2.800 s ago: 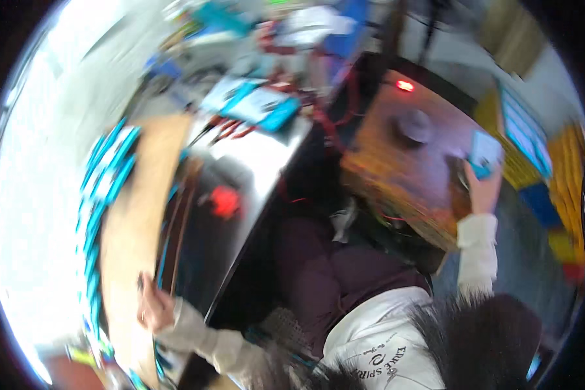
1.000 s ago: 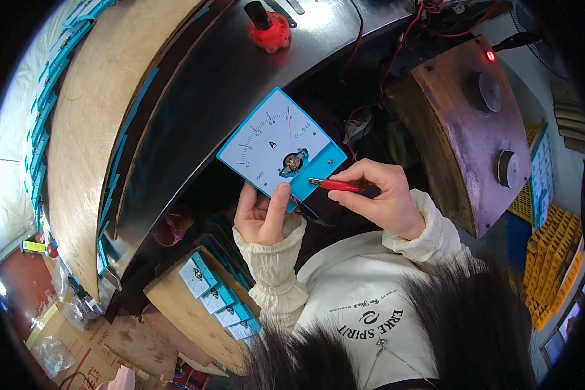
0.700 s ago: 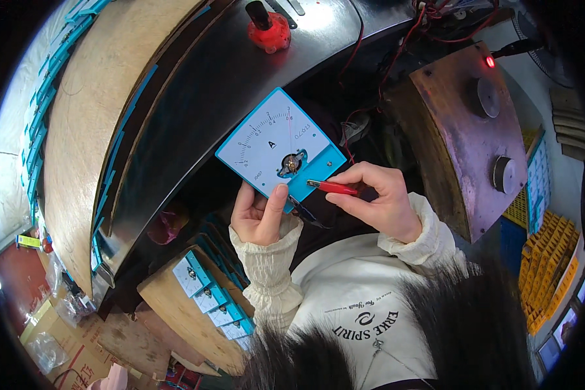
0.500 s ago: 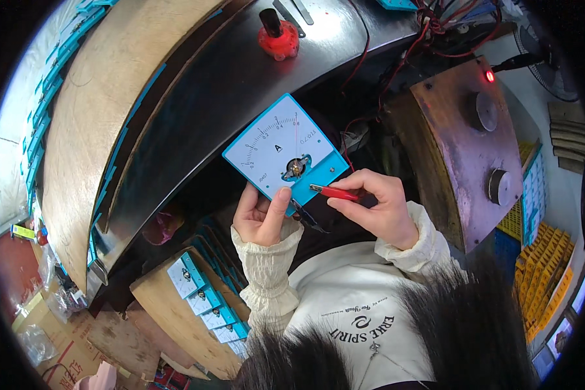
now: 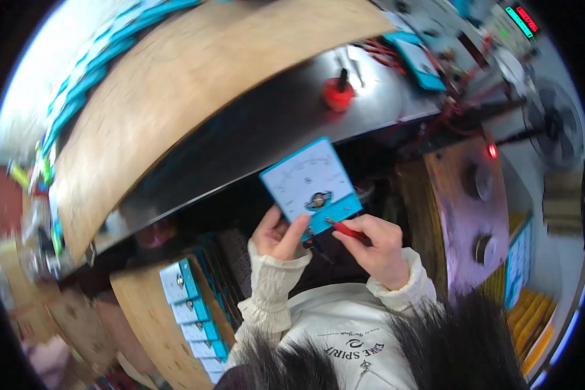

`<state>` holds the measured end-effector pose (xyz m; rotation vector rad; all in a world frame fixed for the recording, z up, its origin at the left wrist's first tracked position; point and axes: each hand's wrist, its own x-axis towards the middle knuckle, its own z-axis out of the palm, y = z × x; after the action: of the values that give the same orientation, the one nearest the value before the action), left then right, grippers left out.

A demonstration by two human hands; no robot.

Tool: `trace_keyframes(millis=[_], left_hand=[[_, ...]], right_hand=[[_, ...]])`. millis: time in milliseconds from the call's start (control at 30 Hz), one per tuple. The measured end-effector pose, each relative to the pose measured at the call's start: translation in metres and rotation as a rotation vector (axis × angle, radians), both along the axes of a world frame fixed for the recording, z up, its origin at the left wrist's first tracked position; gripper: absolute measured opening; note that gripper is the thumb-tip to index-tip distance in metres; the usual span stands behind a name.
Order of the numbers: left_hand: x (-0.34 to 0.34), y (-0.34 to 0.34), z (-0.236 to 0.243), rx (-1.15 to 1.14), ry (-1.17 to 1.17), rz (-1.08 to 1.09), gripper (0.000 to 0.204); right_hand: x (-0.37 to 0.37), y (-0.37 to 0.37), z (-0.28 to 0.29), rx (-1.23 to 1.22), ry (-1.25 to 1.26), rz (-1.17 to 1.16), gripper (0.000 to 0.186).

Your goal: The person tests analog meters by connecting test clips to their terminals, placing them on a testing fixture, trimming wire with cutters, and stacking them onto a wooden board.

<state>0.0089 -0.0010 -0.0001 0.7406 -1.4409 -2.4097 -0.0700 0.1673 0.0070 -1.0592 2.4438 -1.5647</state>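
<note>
Meter (image 5: 309, 183) is held at the near edge of the bench (image 5: 240, 144): the left hand (image 5: 276, 238) grips its near corner, thumb on the face. The right hand (image 5: 381, 248) pinches a red clip (image 5: 351, 231), tip at the meter's blue strip. A red bottle (image 5: 337, 97) stands on the bench.

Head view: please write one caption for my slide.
The left hand holds a blue-and-white ammeter; the right hand pinches a red alligator clip near its lower edge.
</note>
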Motion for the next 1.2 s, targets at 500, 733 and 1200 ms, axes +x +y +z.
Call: trace_keyframes(millis=[500, 733, 1200], left_hand=[[0.134, -0.05, -0.001, -0.998, -0.548, 0.543, 0.042], [0.299, -0.167, -0.049, -1.061, -0.79, 0.887, 0.027], [0.309, -0.208, -0.07, -1.153, -1.259, 0.268, 0.026]], right_hand=[[0.04, -0.065, 0.005, 0.077, -0.074, 0.37, 0.019], [0.006, -0.035, -0.019, 0.245, -0.231, 0.206, 0.016], [-0.028, 0.01, -0.037, 0.322, -0.307, -0.003, 0.015]])
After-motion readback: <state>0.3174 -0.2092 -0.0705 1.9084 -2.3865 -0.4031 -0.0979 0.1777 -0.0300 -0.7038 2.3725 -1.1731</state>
